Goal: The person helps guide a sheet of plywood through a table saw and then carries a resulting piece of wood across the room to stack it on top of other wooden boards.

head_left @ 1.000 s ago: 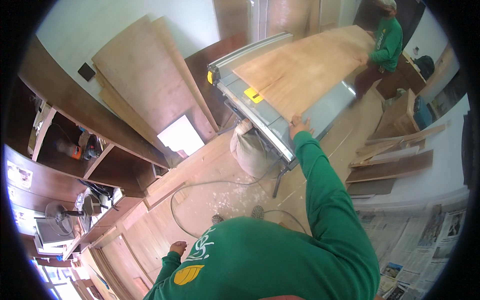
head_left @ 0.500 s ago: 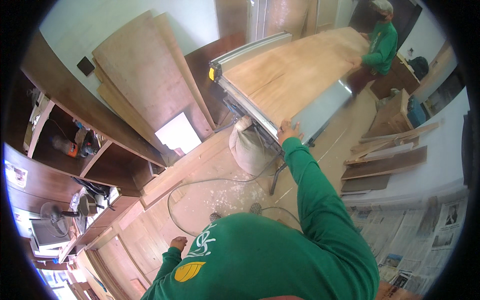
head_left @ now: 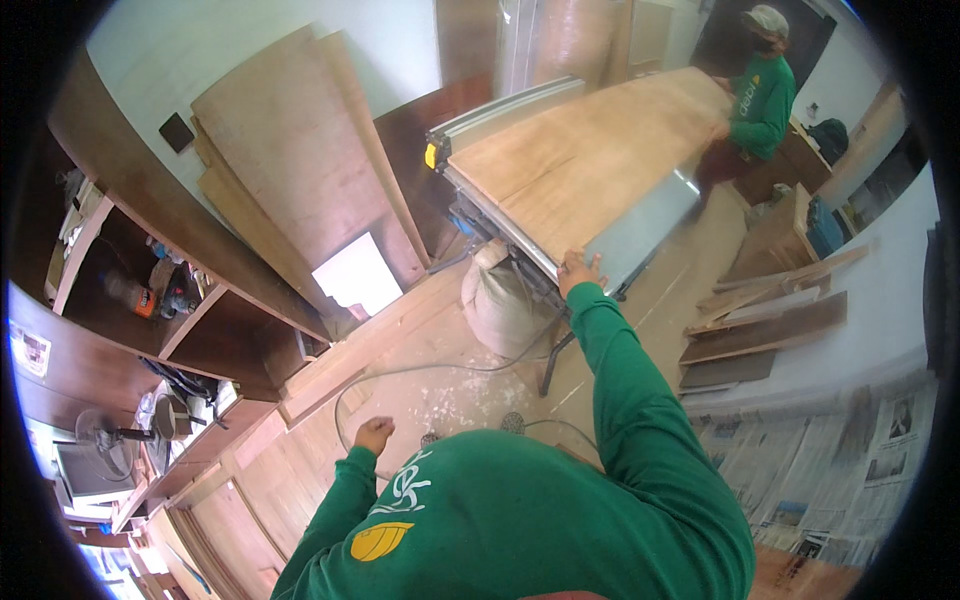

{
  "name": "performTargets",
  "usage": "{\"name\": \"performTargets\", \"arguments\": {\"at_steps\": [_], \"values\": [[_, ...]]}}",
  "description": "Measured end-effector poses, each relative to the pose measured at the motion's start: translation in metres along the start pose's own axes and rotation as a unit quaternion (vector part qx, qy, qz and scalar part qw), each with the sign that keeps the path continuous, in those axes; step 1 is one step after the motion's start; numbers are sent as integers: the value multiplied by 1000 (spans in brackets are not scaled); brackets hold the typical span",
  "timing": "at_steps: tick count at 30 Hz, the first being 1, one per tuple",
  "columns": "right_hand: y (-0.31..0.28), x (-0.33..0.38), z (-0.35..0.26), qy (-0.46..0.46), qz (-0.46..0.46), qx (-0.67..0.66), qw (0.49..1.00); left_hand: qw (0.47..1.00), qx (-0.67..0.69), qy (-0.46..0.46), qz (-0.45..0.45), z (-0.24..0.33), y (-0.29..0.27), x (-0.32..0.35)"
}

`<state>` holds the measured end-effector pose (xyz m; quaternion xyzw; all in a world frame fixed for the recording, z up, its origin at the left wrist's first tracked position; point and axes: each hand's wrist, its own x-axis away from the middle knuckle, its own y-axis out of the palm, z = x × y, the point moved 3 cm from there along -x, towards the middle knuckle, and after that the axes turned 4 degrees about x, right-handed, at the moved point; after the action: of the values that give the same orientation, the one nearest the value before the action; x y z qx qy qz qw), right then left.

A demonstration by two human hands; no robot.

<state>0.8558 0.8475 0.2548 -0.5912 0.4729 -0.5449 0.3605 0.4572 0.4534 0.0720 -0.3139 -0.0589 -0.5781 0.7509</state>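
While the wooden panel [head_left: 605,150] lies flat on the worktop [head_left: 640,228] ahead of the person, its long axis runs away and rightward to a co-worker [head_left: 766,108] at the far end. Of the person's hands, the right hand [head_left: 580,272] is nearer, touching the panel's near right corner; whether it grips or merely presses cannot be told. The left hand [head_left: 375,435], loosely fisted and seemingly empty, hangs well apart, close to the torso.

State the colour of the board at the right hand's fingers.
The board is light orange-brown, as the head view shows best.
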Motion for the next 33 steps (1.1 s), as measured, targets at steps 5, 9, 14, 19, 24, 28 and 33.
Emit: {"name": "performTargets", "arguments": {"at_steps": [5,9,14,19,24,28,33], "values": [[7,-7,10,3,46,25,999,989,-33,110,-90,135,61,-73],[6,2,-12,-25,11,6,1000,969,14,222,-112,219,124,-136],[10,11,0,-30,16,27,999,960,208,65,-177,358,202,-169],[13,33,-11,-51,9,17,999,973,202,-16,-106,382,218,-195],[20,52,-24,-81,-12,16,996,974,211,-1,-81,365,211,-205],[30,75,-37,-107,-19,-37,993,965,254,22,-64,342,192,-200],[49,95,-27,-155,14,-220,963,960,272,17,-69,331,165,-165]]}}
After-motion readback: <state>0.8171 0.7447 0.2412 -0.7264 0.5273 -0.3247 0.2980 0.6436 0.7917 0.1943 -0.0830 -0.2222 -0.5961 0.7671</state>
